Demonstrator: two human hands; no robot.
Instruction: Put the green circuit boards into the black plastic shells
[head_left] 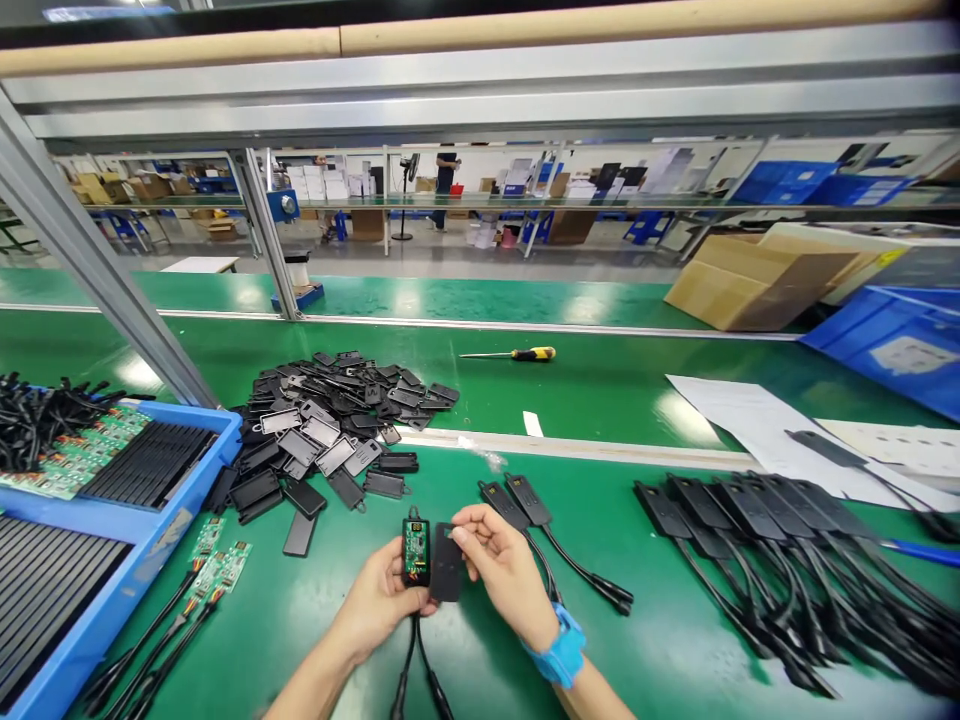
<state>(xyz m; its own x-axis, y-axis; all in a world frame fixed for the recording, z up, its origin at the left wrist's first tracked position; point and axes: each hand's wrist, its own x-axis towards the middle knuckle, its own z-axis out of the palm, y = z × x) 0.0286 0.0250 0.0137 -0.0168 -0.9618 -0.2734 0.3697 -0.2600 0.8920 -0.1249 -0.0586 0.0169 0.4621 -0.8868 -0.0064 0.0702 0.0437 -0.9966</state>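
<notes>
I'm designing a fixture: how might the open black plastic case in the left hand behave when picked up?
The case looks stiff, given its straight edges. Two thin black cables, bending below it, would probably trail floppily. Its exposed green circuit board may be fragile.

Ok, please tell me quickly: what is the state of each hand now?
Left hand: closed, holding the case with the green board inside.
Right hand: closed, holding the black cover.
</notes>
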